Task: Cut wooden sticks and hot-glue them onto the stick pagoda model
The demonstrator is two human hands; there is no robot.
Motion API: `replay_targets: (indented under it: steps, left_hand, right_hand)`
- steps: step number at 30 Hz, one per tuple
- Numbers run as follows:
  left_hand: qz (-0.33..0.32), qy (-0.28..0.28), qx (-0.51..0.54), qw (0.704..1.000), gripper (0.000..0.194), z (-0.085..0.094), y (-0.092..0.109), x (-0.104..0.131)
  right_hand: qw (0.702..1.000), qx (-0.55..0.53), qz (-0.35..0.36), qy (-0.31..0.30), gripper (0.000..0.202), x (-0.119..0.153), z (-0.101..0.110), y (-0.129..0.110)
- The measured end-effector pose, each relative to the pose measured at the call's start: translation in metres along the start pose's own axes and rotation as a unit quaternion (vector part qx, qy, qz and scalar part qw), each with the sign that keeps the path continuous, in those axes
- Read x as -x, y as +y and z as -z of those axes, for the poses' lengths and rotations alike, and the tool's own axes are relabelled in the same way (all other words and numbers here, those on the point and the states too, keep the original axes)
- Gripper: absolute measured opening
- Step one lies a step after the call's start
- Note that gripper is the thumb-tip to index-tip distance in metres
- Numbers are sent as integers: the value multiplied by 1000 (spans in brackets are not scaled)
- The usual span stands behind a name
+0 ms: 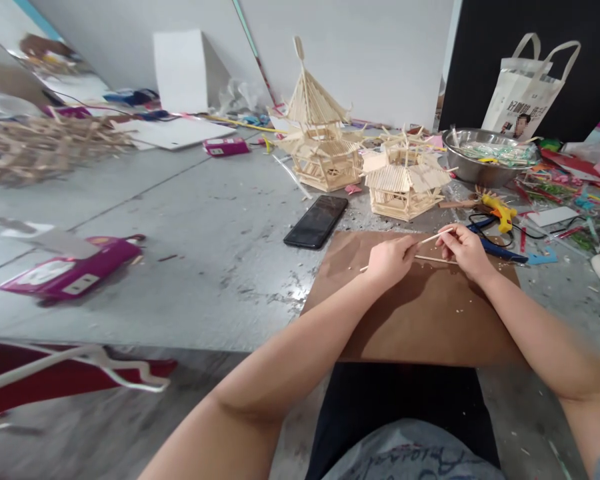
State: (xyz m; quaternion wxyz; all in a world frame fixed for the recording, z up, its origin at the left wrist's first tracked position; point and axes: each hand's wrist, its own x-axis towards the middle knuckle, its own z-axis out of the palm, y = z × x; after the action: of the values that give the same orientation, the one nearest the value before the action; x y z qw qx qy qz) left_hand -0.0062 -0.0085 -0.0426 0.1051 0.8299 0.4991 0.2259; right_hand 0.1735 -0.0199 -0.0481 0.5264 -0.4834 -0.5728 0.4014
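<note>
Over a brown board (pixel 415 320), my left hand (pixel 391 261) is closed around a thin wooden stick (pixel 433 237), which slants up to the right. At its upper end, the thumb and fingers of my right hand (pixel 466 251) pinch the same stick. A second thin stick (pixel 437 259) lies below it, between the two hands; its right end is hidden by my right hand. Just behind the board stand two pavilion models built from sticks: a tall one (pixel 325 143) with a pointed roof and a lower one (pixel 405 180) with an open top.
A phone (pixel 316 221) lies left of the board. To the right are blue-handled pliers (pixel 503 251), a yellow glue gun (pixel 500 212) and a metal bowl (pixel 485 170) of small packets. Purple power strips (pixel 75 270) and a heap of sticks (pixel 45 147) sit at left.
</note>
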Motion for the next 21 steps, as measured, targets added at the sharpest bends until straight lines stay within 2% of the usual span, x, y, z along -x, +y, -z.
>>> replay_targets:
  steps: [21]
  left_hand:
    - [12,6,17,1000,35,-1,-2,0]
  right_hand:
    - [996,74,45,-21,27,5,-1,2]
